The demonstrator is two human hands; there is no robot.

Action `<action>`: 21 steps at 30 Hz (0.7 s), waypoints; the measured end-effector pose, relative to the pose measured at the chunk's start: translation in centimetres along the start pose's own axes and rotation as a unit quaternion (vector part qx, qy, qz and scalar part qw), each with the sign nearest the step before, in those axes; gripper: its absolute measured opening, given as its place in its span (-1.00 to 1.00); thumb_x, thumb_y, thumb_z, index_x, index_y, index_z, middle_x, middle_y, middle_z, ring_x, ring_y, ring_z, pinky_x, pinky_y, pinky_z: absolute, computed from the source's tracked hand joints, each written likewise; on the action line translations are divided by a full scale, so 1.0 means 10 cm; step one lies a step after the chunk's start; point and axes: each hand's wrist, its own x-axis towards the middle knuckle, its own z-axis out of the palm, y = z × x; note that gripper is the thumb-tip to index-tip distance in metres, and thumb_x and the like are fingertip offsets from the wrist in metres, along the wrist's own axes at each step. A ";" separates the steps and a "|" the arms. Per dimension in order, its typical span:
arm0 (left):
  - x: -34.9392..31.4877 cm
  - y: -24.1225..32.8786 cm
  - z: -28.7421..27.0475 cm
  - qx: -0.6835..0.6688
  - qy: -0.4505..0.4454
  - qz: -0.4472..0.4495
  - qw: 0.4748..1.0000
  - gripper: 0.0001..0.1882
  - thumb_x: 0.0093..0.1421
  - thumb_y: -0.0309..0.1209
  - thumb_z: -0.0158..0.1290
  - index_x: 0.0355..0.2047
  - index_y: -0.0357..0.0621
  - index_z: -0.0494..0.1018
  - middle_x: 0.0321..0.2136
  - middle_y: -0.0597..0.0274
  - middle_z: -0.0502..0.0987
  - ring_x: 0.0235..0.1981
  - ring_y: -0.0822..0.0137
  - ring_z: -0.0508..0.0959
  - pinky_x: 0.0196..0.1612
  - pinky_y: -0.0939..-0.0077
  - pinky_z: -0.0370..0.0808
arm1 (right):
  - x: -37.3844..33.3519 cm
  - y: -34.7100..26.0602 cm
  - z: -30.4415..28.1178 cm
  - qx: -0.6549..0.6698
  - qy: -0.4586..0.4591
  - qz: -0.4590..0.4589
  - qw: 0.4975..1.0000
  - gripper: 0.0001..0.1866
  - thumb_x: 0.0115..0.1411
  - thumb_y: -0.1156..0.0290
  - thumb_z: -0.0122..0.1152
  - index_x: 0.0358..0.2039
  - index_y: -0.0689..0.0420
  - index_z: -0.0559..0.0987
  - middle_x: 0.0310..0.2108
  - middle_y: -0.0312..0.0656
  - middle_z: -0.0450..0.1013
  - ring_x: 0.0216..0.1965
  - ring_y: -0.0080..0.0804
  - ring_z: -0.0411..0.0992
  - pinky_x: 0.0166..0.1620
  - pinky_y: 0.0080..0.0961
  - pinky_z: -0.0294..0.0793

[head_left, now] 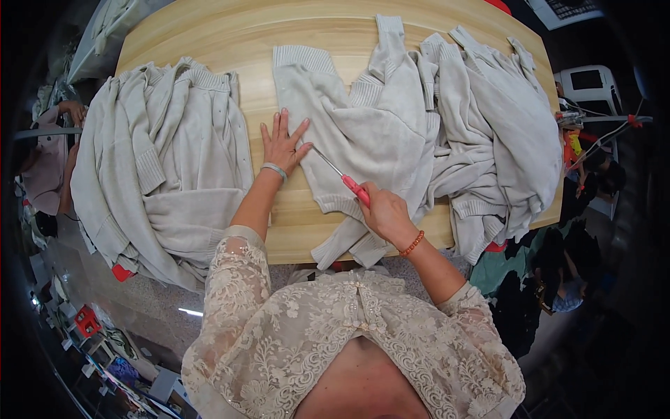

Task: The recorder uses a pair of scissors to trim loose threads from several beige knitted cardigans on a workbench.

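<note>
A pale grey knitted sweater point(377, 140) lies spread over the middle of the wooden table, its ribbed hem and cuffs showing. My left hand point(282, 148) rests flat at the sweater's left edge, fingers spread, partly on bare wood. In my right hand point(386, 213) is a tool with a pink-red handle point(356, 190) and a long thin metal shaft. The shaft points up and left across the sweater, its tip close to my left thumb. What shape that tip has is too small to tell.
A heap of similar grey sweaters point(167, 160) covers the table's left side. Another pile point(495, 133) lies at the right, touching the middle sweater. The wooden table point(237, 35) has a curved far edge. Other people sit at the far left and right, and a red stool point(87, 320) stands lower left.
</note>
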 end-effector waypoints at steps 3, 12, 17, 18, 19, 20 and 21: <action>-0.02 0.03 -0.07 0.011 -0.035 -0.027 0.999 -0.35 0.18 0.08 -0.02 0.27 0.33 0.20 0.36 -0.04 -0.15 0.37 -0.09 -0.17 0.26 -0.30 -0.35 | -0.09 0.08 0.00 0.015 0.014 -0.009 1.000 -0.76 0.18 0.32 0.12 -0.16 0.09 0.43 -0.46 0.07 0.47 -0.39 0.10 0.46 -0.32 -0.07 0.42; -0.42 1.14 -1.51 -0.610 0.069 -0.116 0.781 -0.47 0.27 -0.17 -0.03 0.09 -0.36 0.34 -0.02 -0.07 0.45 0.05 0.11 0.41 0.14 0.24 0.27 | -0.44 0.37 0.07 0.060 0.046 0.016 0.997 -0.74 0.18 0.32 0.14 -0.12 0.06 0.45 -0.46 0.06 0.45 -0.33 0.05 0.45 -0.27 -0.10 0.42; -0.55 2.01 -2.65 -0.698 0.089 0.283 0.652 -0.20 0.20 0.33 -0.27 0.00 -0.18 0.42 -0.04 -0.34 0.38 -0.06 -0.16 0.43 -0.06 -0.02 0.36 | -0.43 0.39 0.02 0.039 0.047 0.001 0.998 -0.73 0.18 0.32 0.13 -0.11 0.06 0.45 -0.46 0.07 0.44 -0.36 0.07 0.44 -0.30 -0.09 0.41; -0.47 1.97 -2.76 -0.713 -0.036 0.370 0.595 -0.28 0.18 0.32 -0.22 0.00 -0.01 0.44 0.03 -0.33 0.34 0.02 -0.23 0.39 -0.01 -0.10 0.31 | -0.45 0.46 -0.01 0.033 0.054 0.015 0.998 -0.73 0.18 0.32 0.13 -0.10 0.06 0.44 -0.47 0.08 0.44 -0.37 0.08 0.44 -0.30 -0.08 0.40; -0.56 2.13 -2.88 -0.725 0.018 0.346 0.596 -0.43 0.19 0.22 -0.10 -0.12 0.03 0.49 0.01 -0.17 0.37 -0.04 -0.04 0.41 -0.03 -0.08 0.34 | -0.43 0.40 -0.05 0.031 0.047 0.006 0.998 -0.72 0.18 0.32 0.14 -0.09 0.06 0.44 -0.48 0.08 0.43 -0.39 0.10 0.44 -0.31 -0.08 0.40; -0.66 2.31 -2.98 -0.733 0.071 0.322 0.595 -0.58 0.19 0.11 0.01 -0.25 0.07 0.54 -0.02 -0.02 0.40 -0.10 0.14 0.44 -0.05 -0.07 0.37 | -0.43 0.35 -0.05 0.034 0.033 -0.001 0.999 -0.72 0.18 0.32 0.14 -0.09 0.06 0.44 -0.48 0.08 0.43 -0.39 0.10 0.44 -0.31 -0.08 0.40; -0.67 2.35 -3.08 -0.735 0.074 0.317 0.594 -0.58 0.19 0.11 0.01 -0.25 0.07 0.54 -0.02 -0.02 0.40 -0.10 0.14 0.44 -0.05 -0.07 0.37 | -0.43 0.33 -0.07 0.023 0.039 0.002 0.999 -0.75 0.17 0.34 0.13 -0.12 0.06 0.44 -0.47 0.04 0.44 -0.38 0.06 0.44 -0.30 -0.08 0.41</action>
